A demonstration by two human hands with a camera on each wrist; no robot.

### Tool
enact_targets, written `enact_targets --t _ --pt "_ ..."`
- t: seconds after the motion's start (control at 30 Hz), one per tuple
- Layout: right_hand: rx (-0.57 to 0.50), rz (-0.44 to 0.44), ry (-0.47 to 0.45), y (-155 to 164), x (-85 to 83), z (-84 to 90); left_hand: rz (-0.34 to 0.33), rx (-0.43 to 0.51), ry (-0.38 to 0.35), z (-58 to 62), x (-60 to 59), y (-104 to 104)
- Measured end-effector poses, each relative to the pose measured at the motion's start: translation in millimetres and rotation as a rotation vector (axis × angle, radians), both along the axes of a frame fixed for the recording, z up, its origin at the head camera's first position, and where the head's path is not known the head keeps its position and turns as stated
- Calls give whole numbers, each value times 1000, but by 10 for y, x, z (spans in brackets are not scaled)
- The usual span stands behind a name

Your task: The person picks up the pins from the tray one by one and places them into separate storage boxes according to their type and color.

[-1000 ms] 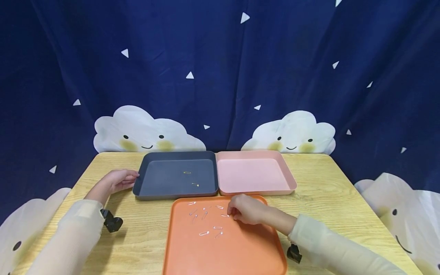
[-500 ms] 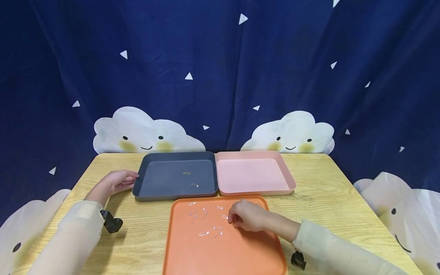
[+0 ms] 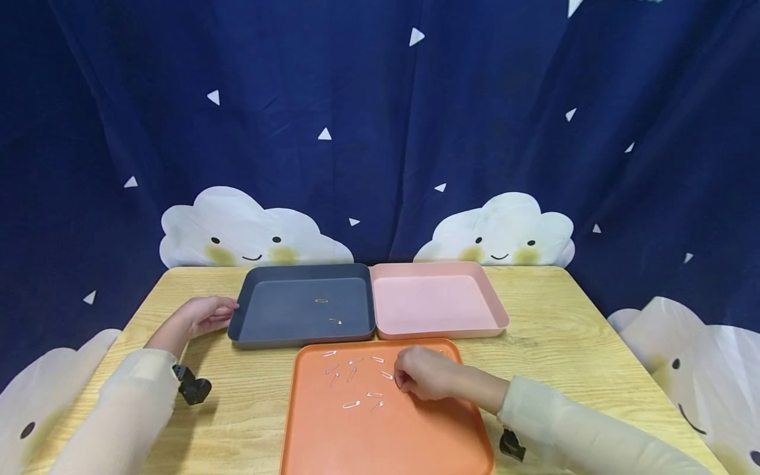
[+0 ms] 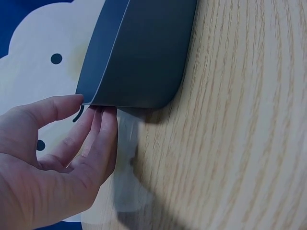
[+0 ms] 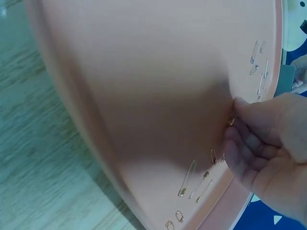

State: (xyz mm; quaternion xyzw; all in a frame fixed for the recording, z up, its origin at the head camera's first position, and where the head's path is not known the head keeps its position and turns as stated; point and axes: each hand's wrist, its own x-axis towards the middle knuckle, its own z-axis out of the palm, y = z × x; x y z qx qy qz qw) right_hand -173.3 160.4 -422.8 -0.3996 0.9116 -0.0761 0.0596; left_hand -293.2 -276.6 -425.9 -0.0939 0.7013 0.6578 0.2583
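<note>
My left hand (image 3: 208, 314) is at the left end of the dark grey tray (image 3: 267, 340). In the left wrist view its thumb lies at the tray's rim and its fingers are against the outer wall, pinching the edge. My right hand (image 3: 426, 373) is low over the orange tray (image 3: 380, 448). Between its thumb and fingertips, the right wrist view shows a small gold-looking safety pin (image 5: 231, 122), mostly hidden by the fingers. Several silver safety pins (image 3: 351, 404) lie scattered left of that hand. Two gold safety pins (image 3: 321, 301) lie apart inside the dark grey tray.
A pink tray (image 3: 442, 331) stands right beside the dark grey one, both behind the orange tray on a wooden table (image 3: 558, 369). A blue curtain (image 3: 380, 132) with white clouds hangs behind the table's far edge.
My right hand has drawn slightly down, and the silver safety pin by its fingertips has turned and shows more fully. My left hand stays at the dark grey tray's edge.
</note>
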Motion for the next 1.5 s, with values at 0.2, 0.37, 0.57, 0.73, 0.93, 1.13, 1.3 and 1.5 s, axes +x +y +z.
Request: enact_targets --t 0.2,0.37,0.57,0.73,0.93,1.13,1.3,1.5 --pt "1 37 5 9 2 41 14 -11 -7 -11 -9 1" --pt "-109 22 -119 -5 -43 127 16 -22 -1 -1 -29 4" --pt "-181 -58 -372 6 -154 158 22 -29 -11 -1 -28 4" --pt "-296 -261 -710 -7 -219 114 30 -42 -15 -14 -19 8" --pt "-474 -440 -986 -52 -265 67 22 -59 -10 -17 5 -2" --pt "-512 -504 -1063 -113 -360 150 17 -62 -9 -5 15 -10" --pt "-496 -511 -1097 -187 -470 246 11 -56 -4 -8 5 -14" --pt "-486 -506 -1119 -295 -610 364 5 -63 -1 -3 -5 -14"
